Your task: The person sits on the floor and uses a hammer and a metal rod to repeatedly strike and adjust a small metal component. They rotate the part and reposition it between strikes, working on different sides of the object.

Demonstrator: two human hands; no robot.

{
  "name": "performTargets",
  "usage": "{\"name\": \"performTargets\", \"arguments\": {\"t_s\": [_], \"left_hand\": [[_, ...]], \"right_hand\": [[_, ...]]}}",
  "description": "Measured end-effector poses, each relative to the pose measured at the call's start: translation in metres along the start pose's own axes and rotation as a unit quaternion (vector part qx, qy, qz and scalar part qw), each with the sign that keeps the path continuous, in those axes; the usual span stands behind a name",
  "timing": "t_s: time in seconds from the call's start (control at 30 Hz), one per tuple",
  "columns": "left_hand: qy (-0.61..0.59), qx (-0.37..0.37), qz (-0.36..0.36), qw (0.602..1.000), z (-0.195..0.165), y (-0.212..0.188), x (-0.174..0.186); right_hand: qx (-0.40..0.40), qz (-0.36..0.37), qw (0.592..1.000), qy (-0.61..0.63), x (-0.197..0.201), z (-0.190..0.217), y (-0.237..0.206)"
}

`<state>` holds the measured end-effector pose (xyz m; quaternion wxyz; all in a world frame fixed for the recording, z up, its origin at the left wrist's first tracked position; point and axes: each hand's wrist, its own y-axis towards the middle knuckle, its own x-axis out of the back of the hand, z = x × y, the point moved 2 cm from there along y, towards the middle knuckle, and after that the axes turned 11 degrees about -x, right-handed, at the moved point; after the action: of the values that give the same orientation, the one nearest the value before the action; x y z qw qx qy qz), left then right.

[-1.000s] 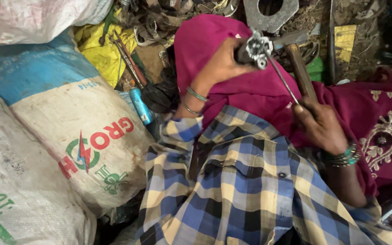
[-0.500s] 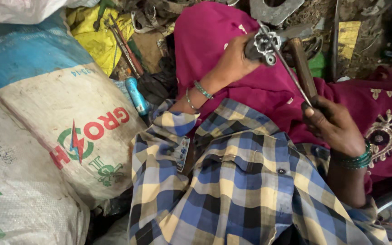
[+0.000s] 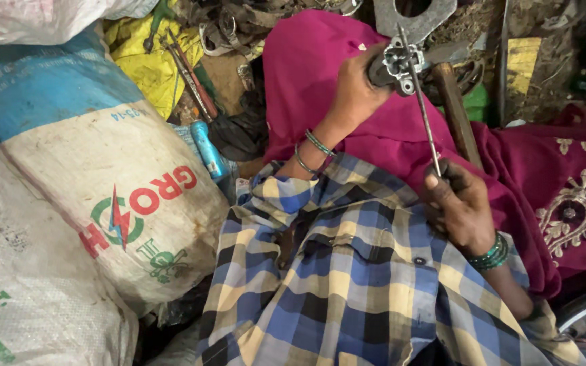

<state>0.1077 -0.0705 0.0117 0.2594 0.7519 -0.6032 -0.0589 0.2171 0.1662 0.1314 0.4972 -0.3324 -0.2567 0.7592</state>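
Here the left hand (image 3: 354, 88) is closed around a small metal part (image 3: 396, 62) held up over magenta cloth (image 3: 306, 68); the right hand (image 3: 459, 203) grips a thin screwdriver (image 3: 420, 102) with its tip in that part. Seemingly mid-unscrewing, so next comes steady turning pressure.

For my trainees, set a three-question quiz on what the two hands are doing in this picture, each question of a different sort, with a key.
1. True or false: the left hand grips a small metal part.
2. Which hand holds the thin metal rod? A) left B) right C) neither
3. Fill in: both wrists wear green ____.

Key
1. True. The left hand closes around the part above the magenta cloth.
2. B. The right hand grips the rod's lower end; its upper end meets the part.
3. Bangles, seen on the left wrist and right wrist.
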Motion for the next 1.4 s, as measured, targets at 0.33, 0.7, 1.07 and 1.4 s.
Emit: {"name": "performTargets", "arguments": {"t_s": [0.33, 0.7, 1.07, 1.4], "left_hand": [[0.084, 0.011, 0.004, 0.996, -0.041, 0.02, 0.004], [0.172, 0.029, -0.014, 0.985, -0.026, 0.014, -0.009], [-0.163, 0.057, 0.249, 0.953, -0.012, 0.004, 0.036], [-0.068, 0.02, 0.323, 0.944, -0.057, 0.006, 0.026]], "right_hand": [[0.081, 0.085, 0.985, 0.127, -0.014, -0.013, 0.003], [0.013, 0.124, 0.969, 0.213, -0.01, -0.015, 0.015], [0.02, 0.068, 0.985, -0.158, 0.057, 0.008, 0.022], [0.193, -0.068, 0.882, -0.424, 0.077, 0.018, 0.01]]}}
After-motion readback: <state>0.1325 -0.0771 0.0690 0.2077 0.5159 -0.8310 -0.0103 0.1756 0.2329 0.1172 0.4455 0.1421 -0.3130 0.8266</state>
